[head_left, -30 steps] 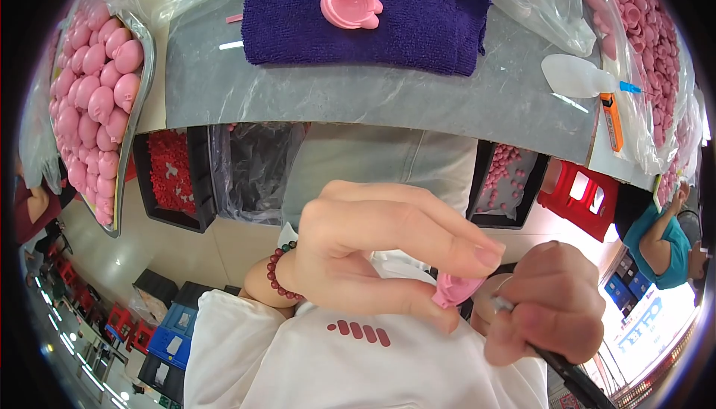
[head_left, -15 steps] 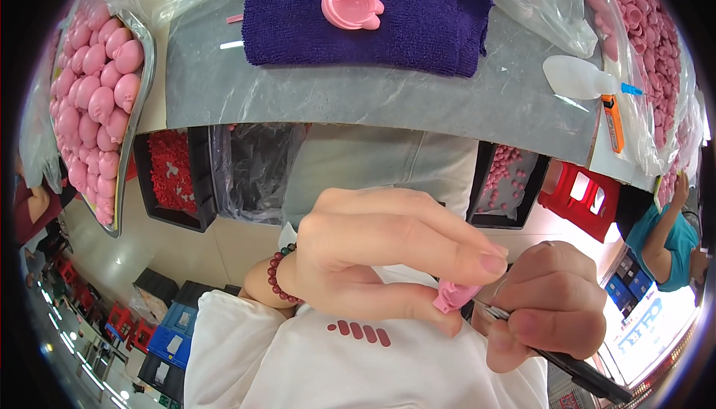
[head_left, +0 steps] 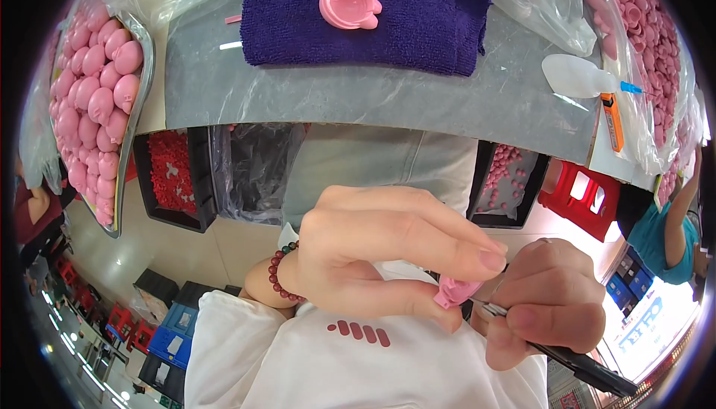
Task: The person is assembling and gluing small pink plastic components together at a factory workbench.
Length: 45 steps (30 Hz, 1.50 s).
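My left hand (head_left: 395, 249) pinches a small pink plastic part (head_left: 456, 290) between thumb and fingers, close to my body. Beside it, my right hand (head_left: 552, 304) is closed around a slim black-handled craft knife (head_left: 574, 368). The tool's metal tip reaches to the pink part's right side; whether it touches is hard to make out. On the table ahead, a round pink plastic piece with two small lobes (head_left: 349, 4) lies on a folded purple towel (head_left: 432, 29).
A tray of pink rounded parts (head_left: 95, 96) is at left, and a bag of pink pieces (head_left: 645, 29) at right. Near it lie a white bottle with a blue needle tip (head_left: 574, 76) and an orange cutter (head_left: 613, 123). Below the table edge stand black bins (head_left: 201, 185) and a red crate (head_left: 582, 202).
Both hands stay nearly in place; the knife's handle end has shifted slightly right. At far right, a person in teal has moved an arm.
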### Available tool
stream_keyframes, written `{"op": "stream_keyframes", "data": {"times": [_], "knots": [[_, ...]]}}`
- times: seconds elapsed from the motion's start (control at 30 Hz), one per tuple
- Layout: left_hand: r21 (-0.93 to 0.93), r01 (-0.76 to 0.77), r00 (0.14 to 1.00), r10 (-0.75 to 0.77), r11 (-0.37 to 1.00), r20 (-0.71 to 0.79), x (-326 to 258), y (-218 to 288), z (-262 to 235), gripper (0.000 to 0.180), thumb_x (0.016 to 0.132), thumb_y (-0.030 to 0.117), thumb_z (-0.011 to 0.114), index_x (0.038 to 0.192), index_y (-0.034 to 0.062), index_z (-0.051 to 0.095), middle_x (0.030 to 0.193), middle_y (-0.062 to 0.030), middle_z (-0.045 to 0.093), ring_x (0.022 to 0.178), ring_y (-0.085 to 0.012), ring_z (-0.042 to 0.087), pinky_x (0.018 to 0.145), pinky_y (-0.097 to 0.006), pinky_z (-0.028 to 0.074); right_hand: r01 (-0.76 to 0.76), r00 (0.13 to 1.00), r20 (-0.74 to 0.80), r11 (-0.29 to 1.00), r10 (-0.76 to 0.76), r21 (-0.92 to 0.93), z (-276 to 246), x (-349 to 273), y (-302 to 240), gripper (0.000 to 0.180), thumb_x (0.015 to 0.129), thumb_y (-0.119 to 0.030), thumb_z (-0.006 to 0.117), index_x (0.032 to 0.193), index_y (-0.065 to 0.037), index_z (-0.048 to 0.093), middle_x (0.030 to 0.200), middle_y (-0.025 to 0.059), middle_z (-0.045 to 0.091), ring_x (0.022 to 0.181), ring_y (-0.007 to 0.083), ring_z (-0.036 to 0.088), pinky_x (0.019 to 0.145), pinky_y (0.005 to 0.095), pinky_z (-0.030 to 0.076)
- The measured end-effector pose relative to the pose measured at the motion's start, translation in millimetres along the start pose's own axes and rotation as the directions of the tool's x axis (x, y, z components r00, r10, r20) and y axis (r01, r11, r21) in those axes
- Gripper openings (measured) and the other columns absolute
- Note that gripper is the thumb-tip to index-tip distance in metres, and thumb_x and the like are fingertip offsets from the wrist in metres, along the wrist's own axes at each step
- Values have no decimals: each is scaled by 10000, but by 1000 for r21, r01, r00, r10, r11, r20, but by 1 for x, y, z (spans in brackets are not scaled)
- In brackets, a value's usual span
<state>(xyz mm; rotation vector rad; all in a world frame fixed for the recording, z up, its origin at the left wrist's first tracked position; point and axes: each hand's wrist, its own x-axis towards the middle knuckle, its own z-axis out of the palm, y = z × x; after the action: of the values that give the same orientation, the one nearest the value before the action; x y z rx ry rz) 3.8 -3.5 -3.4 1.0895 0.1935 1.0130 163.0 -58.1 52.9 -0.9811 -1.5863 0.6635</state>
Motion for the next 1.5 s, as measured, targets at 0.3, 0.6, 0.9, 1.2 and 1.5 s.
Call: {"op": "stream_keyframes", "data": {"times": [0.3,0.6,0.9,1.2,1.5], "knots": [[51,3,999,-5,999,32,0,-3,-5,388,615,98,796,946,-14,627,899,-245,627,727,-215,626,611,-258,514,16,995,95,987,-1,-160,-6,2,-2,264,660,-145,747,777,-10,552,585,61,562,421,153,504,339,228,373],[-30,51,999,-51,998,4,-1,-2,-3,425,608,136,803,958,-24,621,908,-250,624,742,-216,629,626,-257,517,56,996,75,985,-44,-166,-3,1,-1,250,675,-159,734,775,-23,549,575,58,557,416,146,499,330,215,355],[6,3,1000,-3,1000,31,0,-2,-4,442,596,138,812,958,-27,618,910,-255,622,733,-210,626,620,-254,509,86,996,16,992,-84,-96,3,-1,3,254,574,-19,623,771,-40,465,560,51,505,377,120,402,320,215,276],[-32,14,1000,-13,999,28,0,-3,-4,428,610,154,803,946,-33,616,896,-265,619,728,-221,631,619,-259,514,90,996,1,992,-90,-90,-2,-3,5,238,678,-143,733,758,-14,550,601,74,566,438,145,518,336,221,375],[-121,168,986,-164,978,44,1,1,-5,438,618,158,802,957,-45,613,898,-256,621,768,-244,641,647,-277,523,131,988,103,983,-118,-125,-6,1,4,233,607,-40,620,776,-42,459,585,64,521,392,129,411,334,230,290]]}}
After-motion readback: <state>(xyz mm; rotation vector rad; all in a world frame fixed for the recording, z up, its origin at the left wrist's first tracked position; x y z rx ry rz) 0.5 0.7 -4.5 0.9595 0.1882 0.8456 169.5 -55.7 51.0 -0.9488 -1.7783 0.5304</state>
